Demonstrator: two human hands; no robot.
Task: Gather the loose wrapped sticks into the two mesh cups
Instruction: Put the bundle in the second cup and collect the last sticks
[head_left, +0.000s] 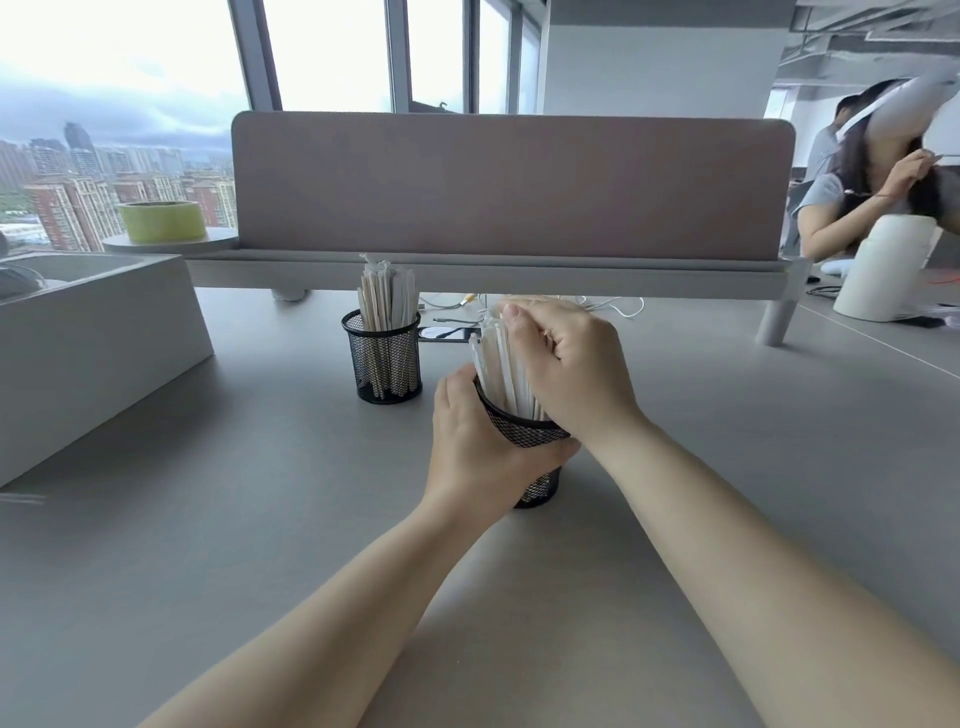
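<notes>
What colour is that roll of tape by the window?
The roll of tape is yellow-green, shown in the head view.

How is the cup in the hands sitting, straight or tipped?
Tipped. The near mesh cup, gripped by the left hand, has a slanted rim and its wrapped sticks lean, while the far mesh cup stands straight.

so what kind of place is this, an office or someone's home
Most likely an open-plan office: a shared grey desk with a fabric divider panel, tall windows over city high-rises, and another person at the next desk.
</notes>
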